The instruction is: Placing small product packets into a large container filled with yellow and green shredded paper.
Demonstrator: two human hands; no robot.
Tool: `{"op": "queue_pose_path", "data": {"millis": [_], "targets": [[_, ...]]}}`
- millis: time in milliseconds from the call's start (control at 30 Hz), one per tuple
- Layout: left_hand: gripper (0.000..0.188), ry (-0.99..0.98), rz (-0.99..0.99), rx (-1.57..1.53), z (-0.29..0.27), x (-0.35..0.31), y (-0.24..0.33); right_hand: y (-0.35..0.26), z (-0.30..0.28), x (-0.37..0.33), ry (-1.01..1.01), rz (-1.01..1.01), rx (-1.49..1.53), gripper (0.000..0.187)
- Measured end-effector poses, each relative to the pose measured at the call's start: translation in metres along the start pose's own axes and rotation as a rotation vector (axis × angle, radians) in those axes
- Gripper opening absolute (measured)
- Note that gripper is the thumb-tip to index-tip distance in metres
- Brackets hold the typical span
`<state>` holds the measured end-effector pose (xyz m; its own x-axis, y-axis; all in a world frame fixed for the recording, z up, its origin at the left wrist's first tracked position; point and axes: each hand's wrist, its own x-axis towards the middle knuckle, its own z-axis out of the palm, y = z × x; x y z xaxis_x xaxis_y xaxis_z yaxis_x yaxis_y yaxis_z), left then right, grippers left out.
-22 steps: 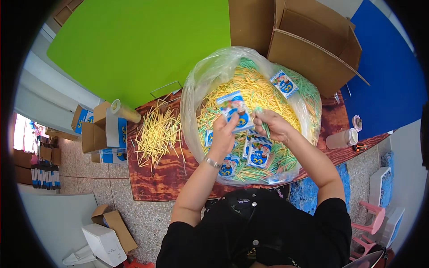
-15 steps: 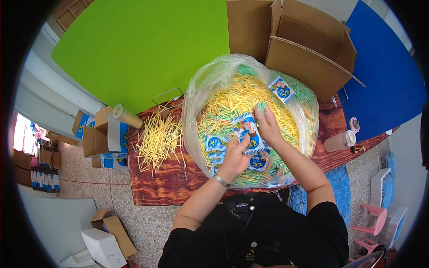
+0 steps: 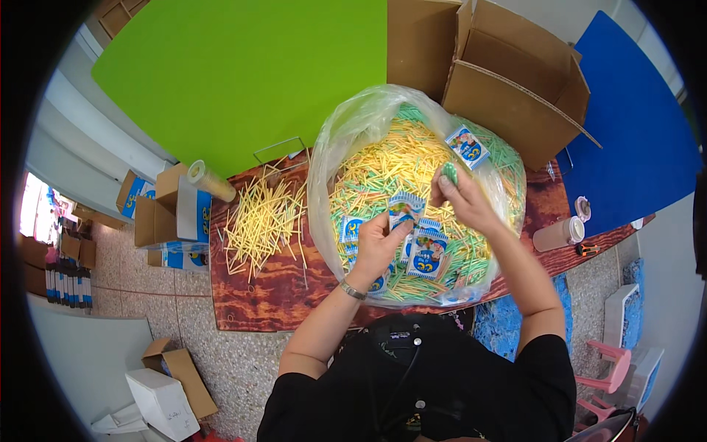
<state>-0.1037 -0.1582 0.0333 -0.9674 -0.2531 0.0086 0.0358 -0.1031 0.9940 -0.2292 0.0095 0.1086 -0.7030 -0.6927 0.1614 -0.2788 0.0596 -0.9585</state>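
Note:
My left hand (image 3: 375,247) pinches a small blue-and-white printed packet (image 3: 406,208), held upright over the sticks. In my right hand (image 3: 470,200), a little higher and to the right, is a small bundle of green sticks (image 3: 449,172), gripped end-on and apart from the packet. Below both hands a large transparent plastic bag (image 3: 329,147) gapes, full of thin yellow, green and orange sticks (image 3: 390,162). Several similar packets (image 3: 428,252) lie on the sticks near me, partly hidden by my left hand. Another packet (image 3: 467,146) rests at the bag's far right side.
A pile of loose yellow sticks (image 3: 261,228) lies left of the bag on the wood-patterned table (image 3: 254,309). Beside it are a round tub (image 3: 210,181) and small cartons (image 3: 169,210). An open cardboard box (image 3: 508,96) stands behind, a lidded cup (image 3: 560,233) at right.
My right hand has moved slightly up and right, away from the packet, with the green sticks in it. The packet in my left hand is now tilted differently, exposing packets beneath.

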Motion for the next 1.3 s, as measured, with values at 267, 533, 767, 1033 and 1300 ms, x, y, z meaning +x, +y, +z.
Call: {"op": "queue_pose_path", "data": {"millis": [267,533,767,1033,1300], "targets": [[0.013,0.108,0.14,0.286,-0.013,-0.008,0.01,-0.063,-0.012,0.005,-0.253,-0.193,-0.589,0.021],[0.02,0.308,0.692,0.638,-0.021,-0.009,0.015,-0.096,0.0,0.023,-0.704,-0.07,-0.983,0.026],[0.025,0.293,0.806,0.714,-0.026,-0.008,0.016,-0.111,0.013,0.043,-0.869,-0.015,-1.117,0.03],[0.018,0.282,0.663,0.574,-0.021,-0.011,0.015,-0.142,0.034,0.046,-0.813,-0.141,-1.199,0.042],[0.02,0.134,0.429,0.313,-0.03,-0.014,-0.009,-0.073,0.024,0.02,-0.377,-0.422,-0.823,0.039]]}}
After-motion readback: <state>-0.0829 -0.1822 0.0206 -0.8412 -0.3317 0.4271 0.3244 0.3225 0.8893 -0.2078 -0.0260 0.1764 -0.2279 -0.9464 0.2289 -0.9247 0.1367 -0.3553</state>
